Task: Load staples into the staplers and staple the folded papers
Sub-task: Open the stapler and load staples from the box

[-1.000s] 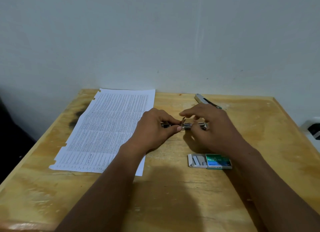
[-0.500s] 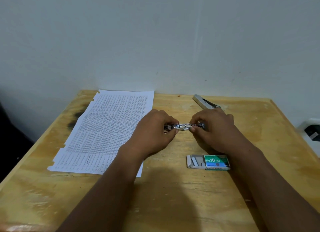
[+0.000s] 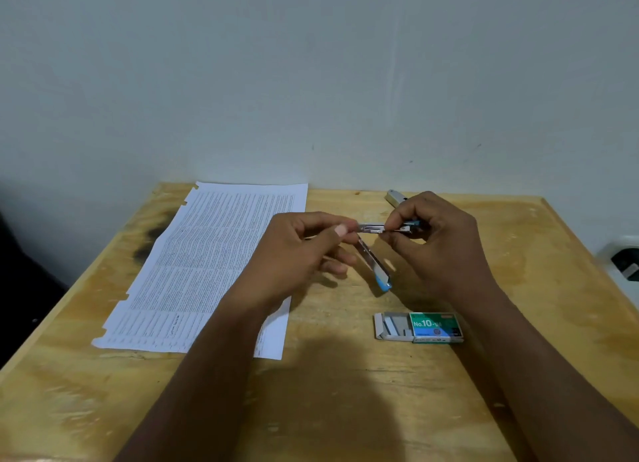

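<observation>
Both hands point(image 3: 373, 250) hold the opened stapler point(image 3: 375, 254) above bare table point(image 3: 345, 409).

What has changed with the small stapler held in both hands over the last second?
The small metal stapler with blue ends has swung open: one arm now hangs down toward the wooden table, the other stays level between the left hand and right hand, both lifted slightly. The printed paper sheets, green staple box and second stapler have not moved.
</observation>
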